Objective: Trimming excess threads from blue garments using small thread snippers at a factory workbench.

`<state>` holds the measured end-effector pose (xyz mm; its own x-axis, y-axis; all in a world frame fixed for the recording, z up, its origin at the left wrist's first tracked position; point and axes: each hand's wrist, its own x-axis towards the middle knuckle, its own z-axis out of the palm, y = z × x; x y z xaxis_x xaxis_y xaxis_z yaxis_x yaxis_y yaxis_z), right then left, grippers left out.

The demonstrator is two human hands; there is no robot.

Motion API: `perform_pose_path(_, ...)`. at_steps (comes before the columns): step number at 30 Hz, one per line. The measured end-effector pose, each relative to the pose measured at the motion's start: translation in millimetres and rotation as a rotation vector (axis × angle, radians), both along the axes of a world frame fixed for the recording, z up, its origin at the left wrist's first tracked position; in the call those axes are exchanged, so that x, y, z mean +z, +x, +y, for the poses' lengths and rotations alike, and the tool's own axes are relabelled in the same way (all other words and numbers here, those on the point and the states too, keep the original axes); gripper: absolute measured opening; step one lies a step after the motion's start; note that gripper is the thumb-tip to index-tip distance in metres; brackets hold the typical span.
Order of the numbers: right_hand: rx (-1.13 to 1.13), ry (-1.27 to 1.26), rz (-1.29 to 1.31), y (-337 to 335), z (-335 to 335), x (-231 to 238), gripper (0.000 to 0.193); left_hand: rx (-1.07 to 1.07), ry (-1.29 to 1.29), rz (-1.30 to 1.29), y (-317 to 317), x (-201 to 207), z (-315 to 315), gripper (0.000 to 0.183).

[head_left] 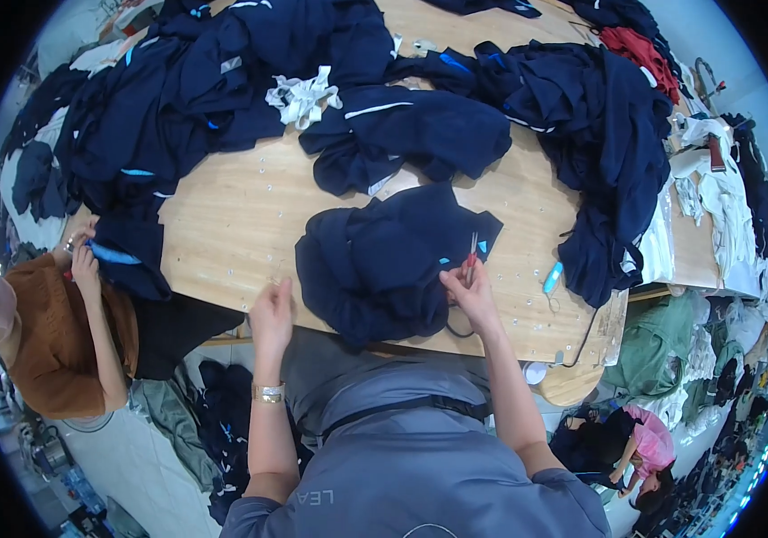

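A dark navy garment (370, 260) lies bunched on the wooden table right in front of me, with small light-blue marks near its right side. Over that side is my right hand (469, 291), closed around small thread snips (472, 255) with red on the handle, their metal tips pointing away from me. The fingers also rest by the cloth; whether they pinch it I cannot tell. My left hand (271, 316) is raised just left of the garment, apart from it, with fingers curled together. Anything in them is hidden or too small to make out.
Heaps of navy garments (196, 99) cover the table's far side and right side (572, 117). White cloth strips (305, 97) lie among them. A light-blue tool (553, 278) sits at the right. One person (65, 332) handles navy cloth at left; another (644, 453) is lower right.
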<state>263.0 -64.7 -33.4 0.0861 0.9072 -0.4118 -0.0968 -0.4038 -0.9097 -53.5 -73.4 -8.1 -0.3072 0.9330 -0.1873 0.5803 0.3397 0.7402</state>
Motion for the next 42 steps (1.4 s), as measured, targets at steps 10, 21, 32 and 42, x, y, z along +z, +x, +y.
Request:
perform_pose_path(10,-0.254,-0.12,0.57,-20,18,38,0.026,0.106,-0.204,-1.431,58,-7,-17,0.032)
perform_pose_path(21,-0.419,-0.003,1.085,-8,45,74,0.022,0.377,-0.101,-1.641,43,11,18,0.042)
perform_pose_path(32,0.65,0.369,-0.332,3,-4,73,0.031,-0.064,0.009,-0.225,30,-12,-3,0.026)
perform_pose_path(42,0.22,-0.065,-0.079,-41,-8,4,0.027,-0.149,-0.145,-0.253,57,-35,22,0.03)
